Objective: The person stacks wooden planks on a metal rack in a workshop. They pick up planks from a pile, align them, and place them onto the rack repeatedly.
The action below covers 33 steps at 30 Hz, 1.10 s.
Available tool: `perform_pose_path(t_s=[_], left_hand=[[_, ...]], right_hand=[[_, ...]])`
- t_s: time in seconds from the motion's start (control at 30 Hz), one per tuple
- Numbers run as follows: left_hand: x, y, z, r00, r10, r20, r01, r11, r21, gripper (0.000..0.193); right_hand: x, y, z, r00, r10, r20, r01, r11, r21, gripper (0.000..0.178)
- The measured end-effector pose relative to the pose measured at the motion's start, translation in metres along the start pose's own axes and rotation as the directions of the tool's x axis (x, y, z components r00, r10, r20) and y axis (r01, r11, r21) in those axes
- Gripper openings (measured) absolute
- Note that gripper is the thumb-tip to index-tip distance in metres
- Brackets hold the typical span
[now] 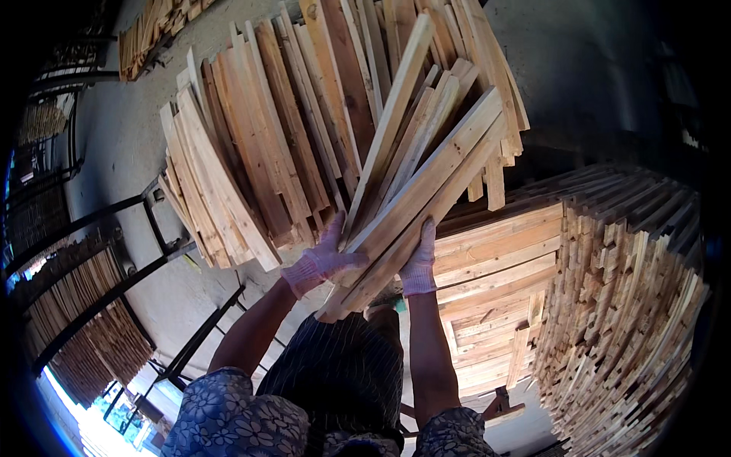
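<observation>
Two pale wooden planks [422, 190] lie side by side at a slant in front of me, their near ends towards my body. My left hand [326, 257], in a light pinkish knit glove, grips their left side near the close end, the thumb across the top. On the opposite edge, my right hand [420, 260], gloved alike, is closed around the wood; its fingers are partly hidden. Beneath and beyond, several narrower sticks [396, 114] lean at a similar slant over a wide stack of boards [263, 129].
To the right stands a tall pile of sawn wood [624, 305] beside a layer of flat boards [499, 259]. Dark metal rails [99, 297] run along the left, with another bundle of wood [91, 327] by them. More sticks [156, 30] lie at the far left.
</observation>
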State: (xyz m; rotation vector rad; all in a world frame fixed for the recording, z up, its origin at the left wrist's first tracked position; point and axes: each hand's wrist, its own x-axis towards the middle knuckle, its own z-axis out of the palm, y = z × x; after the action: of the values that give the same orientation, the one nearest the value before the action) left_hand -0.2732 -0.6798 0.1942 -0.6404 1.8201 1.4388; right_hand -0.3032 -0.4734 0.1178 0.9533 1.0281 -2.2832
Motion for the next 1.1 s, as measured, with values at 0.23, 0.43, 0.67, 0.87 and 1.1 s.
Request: perform_pose_path(t_s=[0.23, 0.43, 0.67, 0.87, 1.1], left_hand=[[0.056, -0.011, -0.031, 0.983, 0.017, 0.182, 0.016, 0.984, -0.179, 0.104], [0.015, 0.000, 0.007, 0.992, 0.111, -0.060, -0.118, 0.982, -0.148, 0.117], [-0.069, -0.012, 0.142, 0.948, 0.067, 0.311, -0.063, 0.998, -0.025, 0.123], [-0.067, -0.056, 0.389, 0.745, -0.019, 0.667, -0.012, 0.999, 0.042, 0.104], [-0.040, -0.203, 0.582, 0.891, -0.003, 0.453, -0.240, 0.846, 0.477, 0.045]], right_hand=[[0.004, 0.005, -0.008, 0.981, 0.142, 0.131, -0.158, 0.980, 0.118, 0.091], [-0.052, -0.003, -0.014, 0.976, 0.117, 0.182, -0.147, 0.975, 0.164, 0.074], [-0.214, 0.042, -0.161, 0.991, -0.001, -0.134, 0.035, 0.967, 0.251, 0.092], [-0.331, 0.003, -0.329, 0.791, -0.214, -0.573, 0.327, 0.940, 0.100, 0.087], [-0.334, 0.009, -0.542, 0.324, -0.415, -0.850, 0.159, 0.910, -0.384, 0.064]])
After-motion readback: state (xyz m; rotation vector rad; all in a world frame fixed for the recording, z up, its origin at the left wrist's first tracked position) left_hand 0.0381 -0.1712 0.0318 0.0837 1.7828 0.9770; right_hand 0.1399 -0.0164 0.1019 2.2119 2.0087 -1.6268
